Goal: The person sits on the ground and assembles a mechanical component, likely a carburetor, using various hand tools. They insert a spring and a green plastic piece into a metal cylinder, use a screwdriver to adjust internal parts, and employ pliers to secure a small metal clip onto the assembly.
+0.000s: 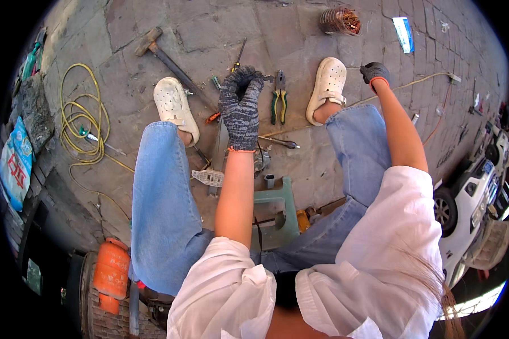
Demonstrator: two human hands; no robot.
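Observation:
My left hand (240, 107), in a grey knitted glove with an orange cuff, is curled above the tools between my feet. A small dark bit shows by its fingertips, too small to name. Out past my right foot is my right hand (375, 74), gloved likewise and closed in a fist; whatever it may hold is hidden. Just right of my left hand lie pliers (279, 101) with green and yellow handles. A thin screwdriver (239, 55) pokes out beyond the left glove. To the left rests a wooden-handled hammer (172, 65), its head pointing away from me.
A clear jar of copper-coloured scraps (340, 21) stands far ahead, near a blue-white packet (403, 35). Coiled yellow hose (99, 121) lies left. Beneath me is a green stool (291, 212). An orange gas cylinder (111, 270) sits lower left; a white car (464, 220) is at right.

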